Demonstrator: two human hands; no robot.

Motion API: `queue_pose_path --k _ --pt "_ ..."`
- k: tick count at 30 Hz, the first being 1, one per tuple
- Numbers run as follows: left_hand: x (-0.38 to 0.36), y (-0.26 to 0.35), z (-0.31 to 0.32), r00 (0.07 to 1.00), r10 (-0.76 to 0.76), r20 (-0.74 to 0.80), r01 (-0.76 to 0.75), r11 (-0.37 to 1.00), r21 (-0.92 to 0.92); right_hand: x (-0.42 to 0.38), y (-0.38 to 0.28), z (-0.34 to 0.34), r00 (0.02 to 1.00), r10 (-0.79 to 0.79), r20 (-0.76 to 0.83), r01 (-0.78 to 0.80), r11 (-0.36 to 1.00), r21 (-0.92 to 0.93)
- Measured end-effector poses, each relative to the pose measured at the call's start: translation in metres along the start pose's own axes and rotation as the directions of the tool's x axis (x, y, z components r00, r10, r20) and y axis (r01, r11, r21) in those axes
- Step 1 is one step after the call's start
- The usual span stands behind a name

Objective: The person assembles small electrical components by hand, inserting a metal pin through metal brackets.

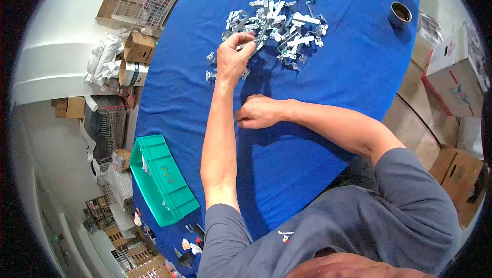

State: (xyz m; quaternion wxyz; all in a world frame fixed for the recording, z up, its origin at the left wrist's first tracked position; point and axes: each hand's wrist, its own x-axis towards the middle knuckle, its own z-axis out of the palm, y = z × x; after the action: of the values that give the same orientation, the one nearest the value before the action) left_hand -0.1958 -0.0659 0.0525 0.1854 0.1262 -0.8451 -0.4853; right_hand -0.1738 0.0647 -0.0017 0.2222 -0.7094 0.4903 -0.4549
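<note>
Flanking the hands, a ribbed green plastic bin (pixel 177 188) lies back left and a round cup (pixel 396 20) far forward right, while the left hand (pixel 236 55), fingertips narrowly spaced, grip unclear, meets jumbled metal brackets (pixel 277 21), and the right hand (pixel 261 111) curls nearer the body, contents hidden, over creased blue cloth (pixel 318 88).
</note>
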Motion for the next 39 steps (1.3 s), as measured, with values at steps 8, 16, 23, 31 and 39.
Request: queue_pose_path --k 8,16,23,31,39 --pt "-0.001 -0.006 -0.005 0.991 0.031 -0.127 -0.022 0.997 0.075 0.001 0.002 0.002 1.000 0.023 0.010 -0.023 1.000 0.000" --pt "-0.016 0.026 0.011 0.976 0.214 0.047 -0.215 0.891 0.399 0.000 0.005 0.009 0.998 0.038 -0.044 -0.037 0.999 0.010" --pt "-0.007 0.035 0.029 0.970 0.243 -0.008 -0.216 0.879 0.425 0.002 0.013 0.016 0.991 0.044 -0.126 -0.034 0.996 0.080" --pt "0.058 0.044 0.044 0.943 0.331 -0.020 -0.269 0.800 0.535 0.001 -0.004 0.008 0.988 0.149 -0.040 -0.149 0.989 -0.011" --pt "0.167 0.021 0.146 0.895 0.312 0.317 -0.445 0.631 0.635 -0.007 -0.004 0.003 0.971 -0.074 -0.226 0.121 0.972 0.202"
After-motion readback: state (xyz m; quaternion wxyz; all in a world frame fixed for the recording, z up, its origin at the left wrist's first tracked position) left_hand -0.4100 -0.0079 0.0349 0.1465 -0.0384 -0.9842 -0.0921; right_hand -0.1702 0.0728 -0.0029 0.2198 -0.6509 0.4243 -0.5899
